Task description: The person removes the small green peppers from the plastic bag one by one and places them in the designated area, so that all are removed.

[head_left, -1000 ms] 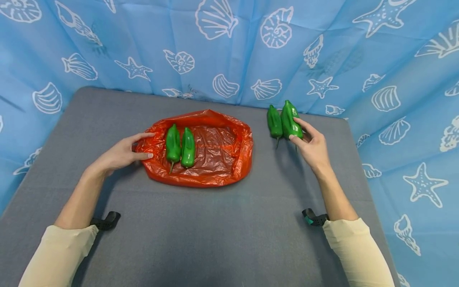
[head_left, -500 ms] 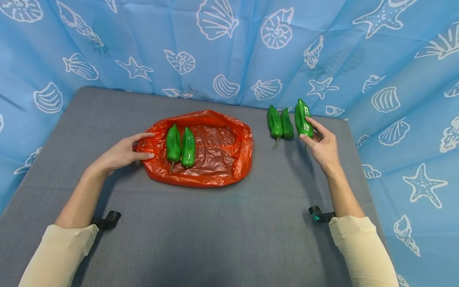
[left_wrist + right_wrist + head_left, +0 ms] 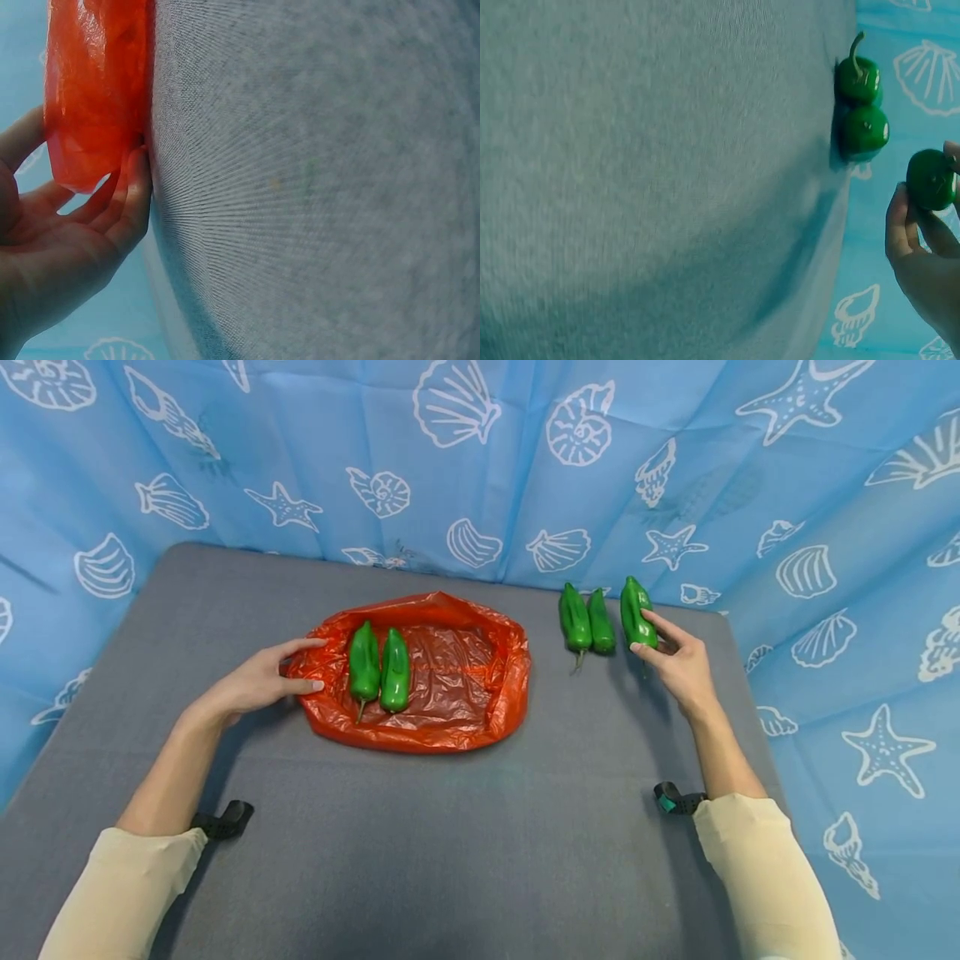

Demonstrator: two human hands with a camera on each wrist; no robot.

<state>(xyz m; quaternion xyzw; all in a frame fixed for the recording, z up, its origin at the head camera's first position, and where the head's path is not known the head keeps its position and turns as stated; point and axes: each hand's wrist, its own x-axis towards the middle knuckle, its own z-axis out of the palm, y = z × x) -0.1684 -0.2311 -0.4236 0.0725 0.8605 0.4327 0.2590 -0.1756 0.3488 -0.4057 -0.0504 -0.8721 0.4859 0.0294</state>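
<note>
**Pinches a raised pepper (image 3: 634,610) in the right hand (image 3: 678,670), grips a bag (image 3: 420,740) in the left hand (image 3: 251,683)**

Head view. Holds the red bag by its left end with the left hand, forefinger and thumb set apart over the rim. Shows the bag spread wide on the grey table (image 3: 450,852). Contains, in its left half, the inner left pepper (image 3: 364,662), stemmed, and just beside it the inner right pepper (image 3: 395,671). Has, near the table's far edge and to the right of the bag, the outer left pepper (image 3: 575,620) next to the outer right pepper (image 3: 601,622). Pinches the raised pepper just right of these, apart from both, between thumb and fingers of the right hand. Wears pale sleeves (image 3: 123,889) and black wristbands (image 3: 228,821). Backs onto a blue curtain (image 3: 300,452) with white shells and starfish.

Left wrist view. Shows the end of the bag between the fingers, with the lowest fingertips close to the table. Cannot tell how tightly gripped.

Right wrist view. Shows the raised pepper clear of the table, end toward the camera, partly covered by the right hand's fingers. Shows the two outer peppers touching each other on the table, one with a curved stem.
</note>
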